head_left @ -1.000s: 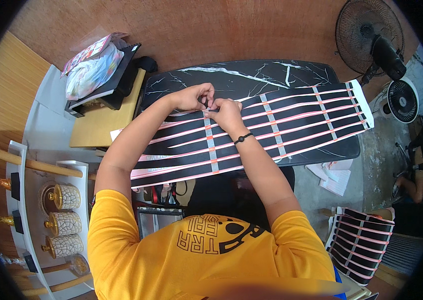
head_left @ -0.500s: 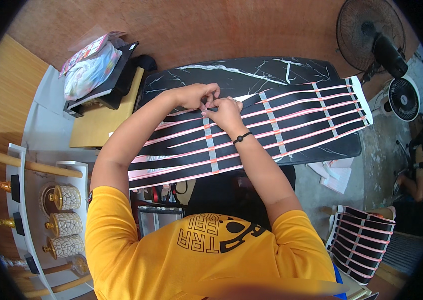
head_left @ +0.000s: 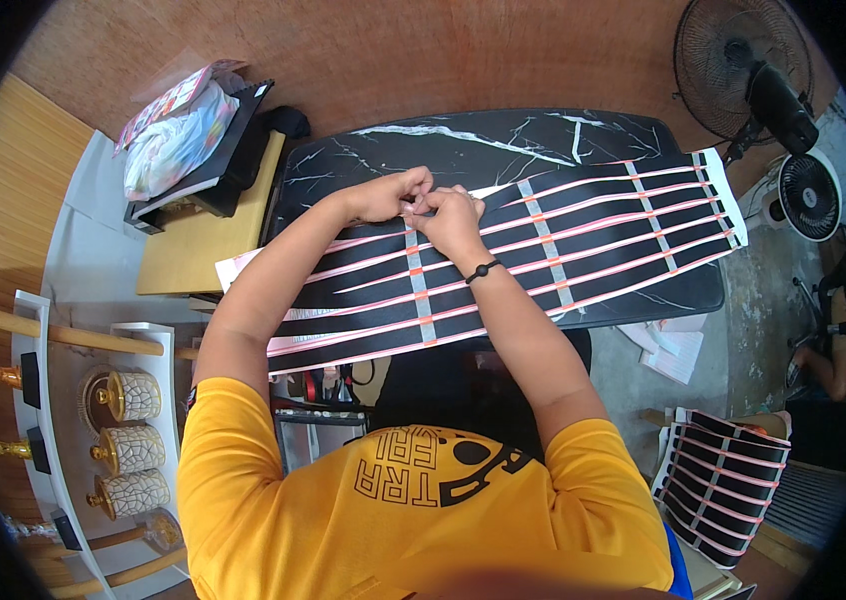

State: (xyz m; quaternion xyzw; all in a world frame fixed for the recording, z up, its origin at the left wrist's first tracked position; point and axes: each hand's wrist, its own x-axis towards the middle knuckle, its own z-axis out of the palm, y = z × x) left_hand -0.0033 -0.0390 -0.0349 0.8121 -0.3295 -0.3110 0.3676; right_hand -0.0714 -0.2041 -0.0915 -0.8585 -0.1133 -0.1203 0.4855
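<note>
A long black sheet (head_left: 483, 275) divided into strips with pink-and-white edges lies slantwise across the black marbled table (head_left: 343, 165). Grey bands (head_left: 417, 275) with orange marks cross it. At its far edge, by the end of one grey band, my left hand (head_left: 391, 196) pinches the pink-edged strip between closed fingertips. My right hand (head_left: 451, 225), with a black bracelet on the wrist, touches the left fingertips and is closed on the same strip. The exact spot they grip is mostly hidden by the fingers. Right of my right hand, part of the strip stands slightly loose.
A similar banded black sheet (head_left: 723, 480) rests at the lower right. Two fans (head_left: 743, 75) stand at the far right. Paper pieces (head_left: 673, 350) lie on the floor. A wooden cabinet (head_left: 173, 260) and a shelf with gold-lidded jars (head_left: 133, 445) are on the left. Another person's leg (head_left: 828, 370) shows.
Both hands stay at the same spot with fingertips together and have shifted only slightly. My left forearm has moved a little to the right, showing more of the sheet's white left end.
</note>
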